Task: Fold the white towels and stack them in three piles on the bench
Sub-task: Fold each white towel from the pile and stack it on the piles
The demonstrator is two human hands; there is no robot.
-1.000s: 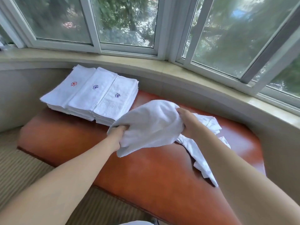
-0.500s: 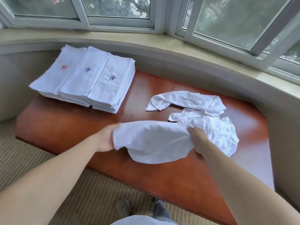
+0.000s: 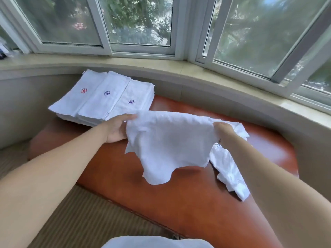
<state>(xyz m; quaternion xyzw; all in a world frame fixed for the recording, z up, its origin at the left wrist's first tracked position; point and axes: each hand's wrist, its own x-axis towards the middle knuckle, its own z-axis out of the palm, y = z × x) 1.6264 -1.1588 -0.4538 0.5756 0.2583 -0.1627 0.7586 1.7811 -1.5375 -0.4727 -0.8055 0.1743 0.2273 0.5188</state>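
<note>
The left hand (image 3: pixel 116 128) and right hand (image 3: pixel 223 130) are each pinching a top corner of one white towel (image 3: pixel 168 142), which is hanging spread in the air above the bench (image 3: pixel 179 199), near the three folded piles (image 3: pixel 105 101). The lower edge is drooping unevenly (it looks rumpled), so the fold is likely heading crooked. Just beside the bench's window-side end, the loose unfolded towels (image 3: pixel 229 167) are risking a snag.

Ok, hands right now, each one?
Left hand: gripping the white towel at its left top corner.
Right hand: gripping its right top corner.
</note>
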